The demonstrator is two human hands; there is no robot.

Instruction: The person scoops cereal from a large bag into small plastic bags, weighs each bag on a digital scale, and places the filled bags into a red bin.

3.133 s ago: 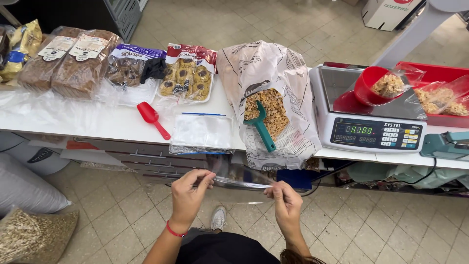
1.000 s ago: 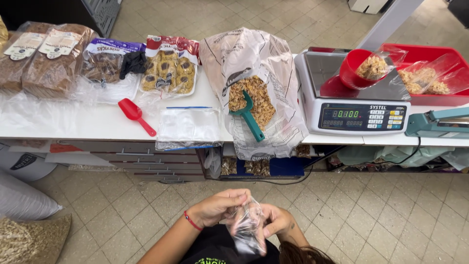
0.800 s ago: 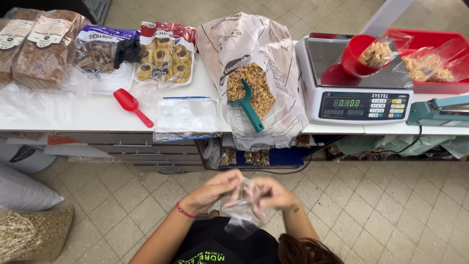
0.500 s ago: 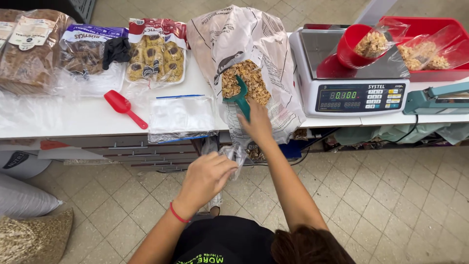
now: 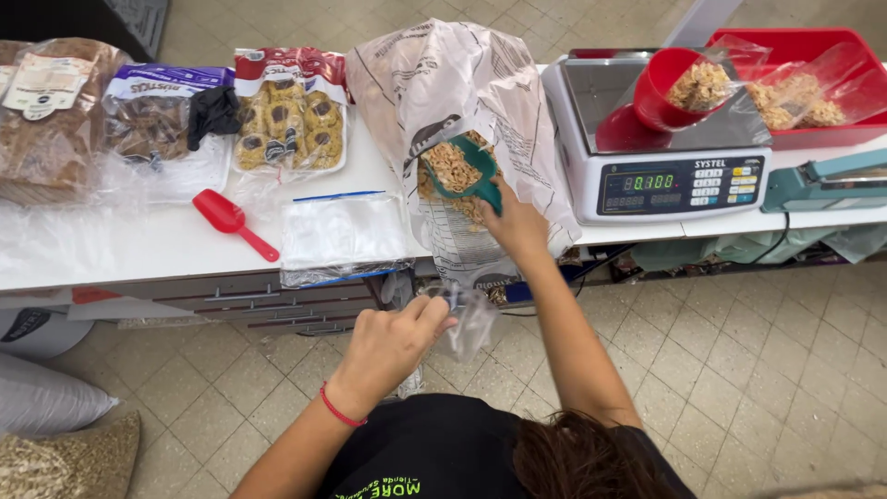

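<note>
Far left: I see bagged brown loaves (image 5: 51, 120) on the white tabletop (image 5: 120, 245), then a pack of dark biscuits (image 5: 152, 125) with a black glove (image 5: 214, 111) lying on it.
Tray: a clear pack of round jam-centred cookies (image 5: 286, 125) sits just right of the glove.
Red scoop (image 5: 231, 222): lying flat on the tabletop, handle pointing down and right, near a stack of flat clear zip bags (image 5: 342, 231).
Left hand (image 5: 393, 342): fingers pressed together, pinching the mouth of a small clear plastic bag (image 5: 467, 319). I hold it below the tabletop edge, over the tiled floor (image 5: 785, 370).
Small bag's look: thin, see-through, crumpled, hanging limp to the right of my fingers; I cannot tell whether anything is in it.
Right hand (image 5: 517, 222): closed around the handle of a teal scoop (image 5: 462, 176).
Teal scoop's look: bowl heaped with pale tan cereal pieces, sitting in the mouth of the large printed sack (image 5: 453, 92) that lies on the tabletop.
Scale (image 5: 665, 148): just right of the sack, lit green display, a red cup (image 5: 670, 88) of cereal on its pan.
Far right: a red tray (image 5: 804, 46) holding clear bags of cereal (image 5: 804, 92), and a teal sealer (image 5: 822, 180) in front of it.
</note>
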